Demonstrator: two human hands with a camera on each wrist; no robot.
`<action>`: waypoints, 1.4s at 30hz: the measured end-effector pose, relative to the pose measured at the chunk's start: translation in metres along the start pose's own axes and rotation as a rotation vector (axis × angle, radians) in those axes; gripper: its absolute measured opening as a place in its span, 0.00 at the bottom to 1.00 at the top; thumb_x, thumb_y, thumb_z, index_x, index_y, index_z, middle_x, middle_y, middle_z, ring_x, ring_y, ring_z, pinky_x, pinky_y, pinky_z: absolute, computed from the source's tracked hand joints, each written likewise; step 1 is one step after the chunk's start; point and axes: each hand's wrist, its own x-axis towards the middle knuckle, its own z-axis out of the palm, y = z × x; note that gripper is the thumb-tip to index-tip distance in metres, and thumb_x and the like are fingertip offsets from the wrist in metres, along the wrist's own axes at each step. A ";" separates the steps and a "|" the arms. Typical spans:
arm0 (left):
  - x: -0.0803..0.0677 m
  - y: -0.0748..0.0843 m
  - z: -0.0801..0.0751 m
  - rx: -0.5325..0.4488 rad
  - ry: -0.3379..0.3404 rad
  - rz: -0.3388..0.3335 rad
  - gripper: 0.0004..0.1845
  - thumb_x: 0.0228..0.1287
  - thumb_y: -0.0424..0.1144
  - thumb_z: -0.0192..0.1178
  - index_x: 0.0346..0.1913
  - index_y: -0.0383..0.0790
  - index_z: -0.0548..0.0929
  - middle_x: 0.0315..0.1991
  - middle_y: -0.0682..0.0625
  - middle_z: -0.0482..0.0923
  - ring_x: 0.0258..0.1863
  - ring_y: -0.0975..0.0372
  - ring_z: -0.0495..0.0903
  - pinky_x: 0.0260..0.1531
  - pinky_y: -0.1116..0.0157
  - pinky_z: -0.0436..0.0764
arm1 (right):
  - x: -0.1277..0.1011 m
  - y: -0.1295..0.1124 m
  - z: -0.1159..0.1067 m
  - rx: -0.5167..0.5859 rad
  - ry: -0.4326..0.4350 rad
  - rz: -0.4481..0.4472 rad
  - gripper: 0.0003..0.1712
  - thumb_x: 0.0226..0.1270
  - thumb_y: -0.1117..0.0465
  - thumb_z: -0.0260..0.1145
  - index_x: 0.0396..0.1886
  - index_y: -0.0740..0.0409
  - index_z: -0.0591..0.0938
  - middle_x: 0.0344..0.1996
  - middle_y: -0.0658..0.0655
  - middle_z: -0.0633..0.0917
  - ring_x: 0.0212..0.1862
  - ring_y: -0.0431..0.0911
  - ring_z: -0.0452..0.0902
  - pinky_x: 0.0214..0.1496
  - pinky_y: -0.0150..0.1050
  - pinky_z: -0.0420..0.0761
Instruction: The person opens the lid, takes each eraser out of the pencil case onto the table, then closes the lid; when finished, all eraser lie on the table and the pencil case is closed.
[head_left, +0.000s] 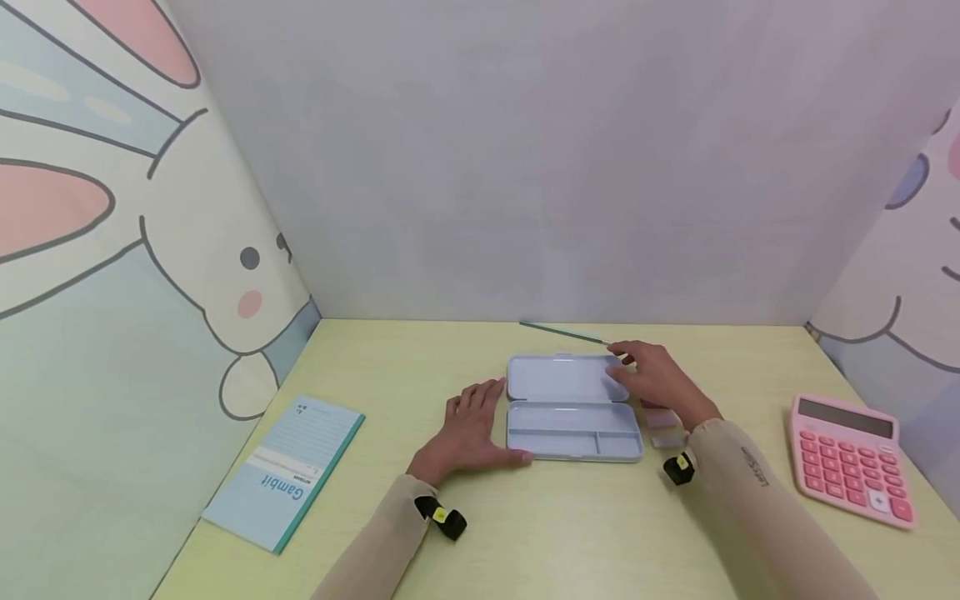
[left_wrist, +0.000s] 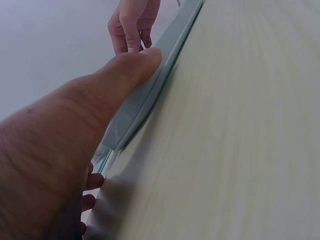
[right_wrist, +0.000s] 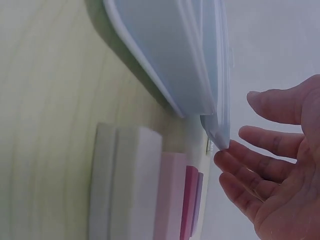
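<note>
A pale blue pencil case (head_left: 566, 444) lies unfolded, its hinged lid (head_left: 558, 379) laid back on the far side. No objects show in its compartments. My left hand (head_left: 468, 429) rests at the case's left side, fingers spread and the thumb touching the near left corner. Over the lid's far right corner is my right hand (head_left: 651, 375), its fingers loosely bent. In the right wrist view the fingertips (right_wrist: 223, 159) touch or nearly touch the lid's edge, with the thumb apart. A thin dark green stick, pencil or brush (head_left: 562, 332), lies behind the case, its right end near my right fingertips.
Right of the case stand several small blocks, among them a white block (right_wrist: 137, 185), a pink block (right_wrist: 170, 195) and a dark red block (right_wrist: 189, 200). A pink calculator (head_left: 852, 461) lies at far right, a blue notebook (head_left: 285, 475) at left. A wall (head_left: 562, 167) closes the back.
</note>
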 end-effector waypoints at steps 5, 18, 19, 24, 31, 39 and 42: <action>0.000 -0.001 0.000 -0.001 0.008 0.003 0.70 0.51 0.82 0.65 0.88 0.49 0.47 0.86 0.47 0.55 0.84 0.46 0.56 0.76 0.39 0.60 | 0.000 -0.003 -0.003 0.003 -0.004 0.011 0.29 0.79 0.53 0.65 0.72 0.65 0.79 0.64 0.69 0.86 0.63 0.65 0.83 0.64 0.64 0.82; -0.002 0.001 -0.003 -0.021 0.017 0.003 0.70 0.50 0.81 0.67 0.88 0.48 0.49 0.85 0.45 0.57 0.83 0.45 0.57 0.76 0.39 0.61 | -0.012 -0.012 -0.019 0.119 0.089 0.006 0.24 0.81 0.55 0.64 0.68 0.64 0.82 0.61 0.68 0.87 0.58 0.63 0.86 0.60 0.59 0.86; -0.002 0.001 -0.003 -0.021 0.018 0.003 0.70 0.50 0.81 0.67 0.88 0.49 0.48 0.85 0.45 0.57 0.83 0.45 0.57 0.76 0.39 0.61 | -0.014 -0.013 -0.020 0.128 0.095 0.008 0.24 0.81 0.54 0.64 0.68 0.63 0.83 0.62 0.68 0.87 0.58 0.63 0.86 0.60 0.59 0.86; -0.002 0.000 -0.002 -0.031 0.022 0.007 0.70 0.50 0.81 0.67 0.88 0.51 0.47 0.85 0.45 0.57 0.83 0.45 0.57 0.76 0.39 0.60 | -0.022 -0.019 -0.029 0.160 0.117 -0.003 0.23 0.83 0.52 0.64 0.68 0.59 0.84 0.64 0.67 0.86 0.60 0.62 0.86 0.63 0.55 0.84; -0.002 0.001 -0.001 -0.044 0.031 0.014 0.70 0.50 0.81 0.68 0.88 0.50 0.49 0.85 0.45 0.58 0.83 0.45 0.57 0.75 0.39 0.60 | -0.038 -0.025 -0.034 0.215 0.145 0.006 0.21 0.84 0.50 0.63 0.65 0.57 0.86 0.61 0.63 0.88 0.58 0.58 0.85 0.59 0.44 0.82; -0.002 0.001 -0.001 -0.040 0.022 0.018 0.70 0.51 0.81 0.67 0.88 0.50 0.48 0.85 0.45 0.57 0.83 0.45 0.57 0.77 0.39 0.59 | -0.059 -0.026 -0.032 0.291 0.136 -0.034 0.17 0.83 0.52 0.65 0.56 0.59 0.88 0.51 0.61 0.90 0.44 0.41 0.85 0.47 0.29 0.84; -0.003 0.001 -0.003 -0.040 0.018 0.020 0.70 0.51 0.81 0.68 0.88 0.49 0.49 0.85 0.45 0.57 0.83 0.45 0.57 0.77 0.39 0.59 | -0.065 -0.026 -0.027 0.290 0.118 -0.072 0.13 0.80 0.54 0.68 0.52 0.58 0.88 0.46 0.60 0.90 0.40 0.41 0.85 0.44 0.32 0.87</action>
